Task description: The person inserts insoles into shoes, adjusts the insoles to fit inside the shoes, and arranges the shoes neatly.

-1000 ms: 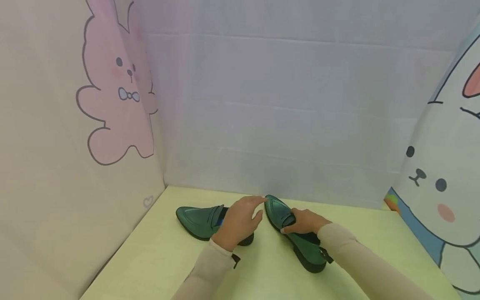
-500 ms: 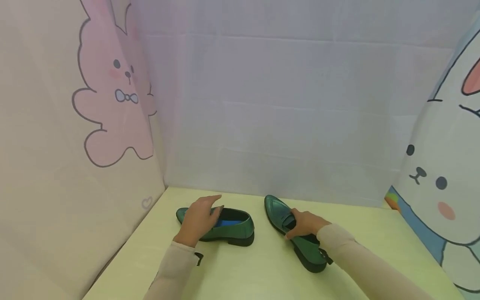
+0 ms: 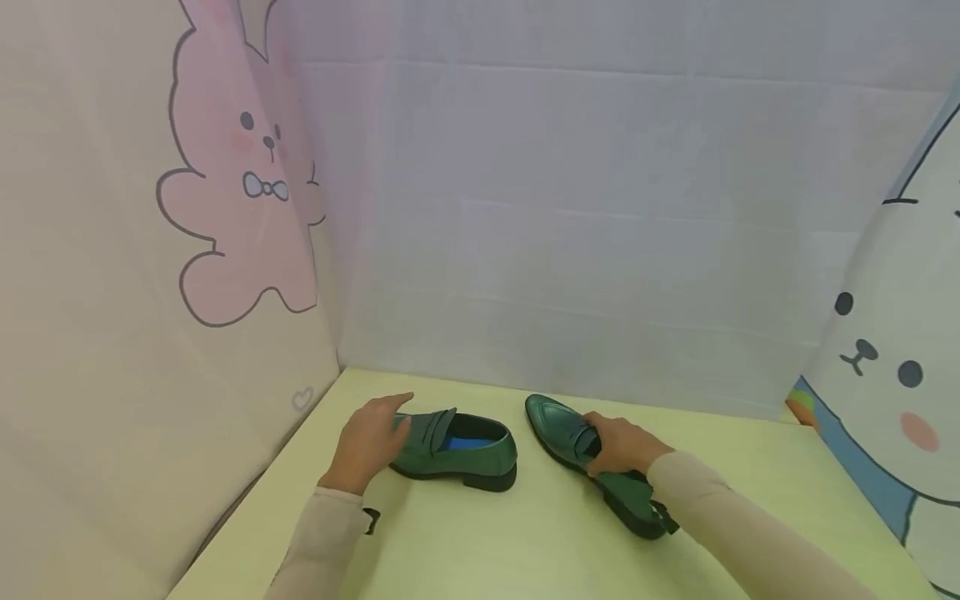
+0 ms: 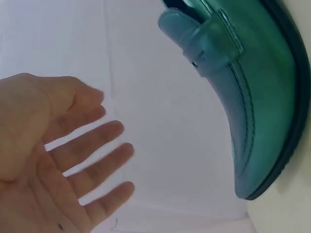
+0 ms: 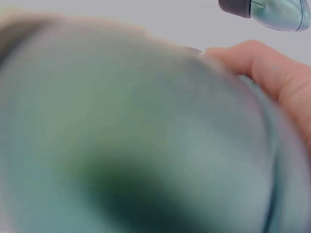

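Two green loafers lie on the pale yellow table (image 3: 450,550). The left loafer (image 3: 480,457) points its toe to the left, and its blue insole shows in the opening. My left hand (image 3: 367,442) is in front of its toe in the head view, covering the tip. In the left wrist view that hand (image 4: 63,150) has its fingers loosely extended, with a gap between them and the loafer (image 4: 262,87). My right hand (image 3: 622,446) grips the right loafer (image 3: 557,429) across its middle, thumb on the near side. That loafer slants, toe far left, heel near right.
A white cloth (image 3: 570,233) hangs right behind the table's far edge. On the left a curtain with a pink bunny (image 3: 240,167) runs along the side edge, and a white rabbit print (image 3: 900,333) borders the right side.
My left hand has moved left, from between the loafers, past the left loafer's opening, to its toe. The right loafer has turned slightly in my right hand, toe swinging left.
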### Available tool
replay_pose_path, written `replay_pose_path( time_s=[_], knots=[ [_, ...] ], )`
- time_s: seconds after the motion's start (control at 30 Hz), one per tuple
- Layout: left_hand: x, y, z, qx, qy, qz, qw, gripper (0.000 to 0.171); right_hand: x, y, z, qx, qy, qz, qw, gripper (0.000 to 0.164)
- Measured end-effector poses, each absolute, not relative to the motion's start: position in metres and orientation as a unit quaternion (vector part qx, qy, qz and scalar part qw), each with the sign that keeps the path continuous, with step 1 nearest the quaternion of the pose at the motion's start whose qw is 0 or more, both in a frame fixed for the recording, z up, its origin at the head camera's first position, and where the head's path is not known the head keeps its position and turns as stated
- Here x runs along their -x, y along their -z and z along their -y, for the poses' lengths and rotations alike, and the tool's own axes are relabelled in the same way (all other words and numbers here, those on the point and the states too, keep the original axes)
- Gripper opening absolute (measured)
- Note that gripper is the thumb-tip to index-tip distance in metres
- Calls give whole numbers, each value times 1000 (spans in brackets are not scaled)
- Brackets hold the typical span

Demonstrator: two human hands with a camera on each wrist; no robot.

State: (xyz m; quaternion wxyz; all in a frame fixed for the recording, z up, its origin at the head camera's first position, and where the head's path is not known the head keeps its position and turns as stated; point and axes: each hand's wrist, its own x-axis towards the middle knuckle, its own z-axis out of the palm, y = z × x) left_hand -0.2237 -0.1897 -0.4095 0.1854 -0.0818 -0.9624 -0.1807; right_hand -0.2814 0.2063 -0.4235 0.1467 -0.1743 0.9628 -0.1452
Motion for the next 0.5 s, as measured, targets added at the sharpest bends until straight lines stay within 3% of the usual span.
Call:
replay_pose_path(
  time_s=[0.5],
  knots=[
    [224, 414, 210, 95, 202, 944, 243, 32, 303, 389, -170, 286, 126, -950, 8, 83]
  ],
)
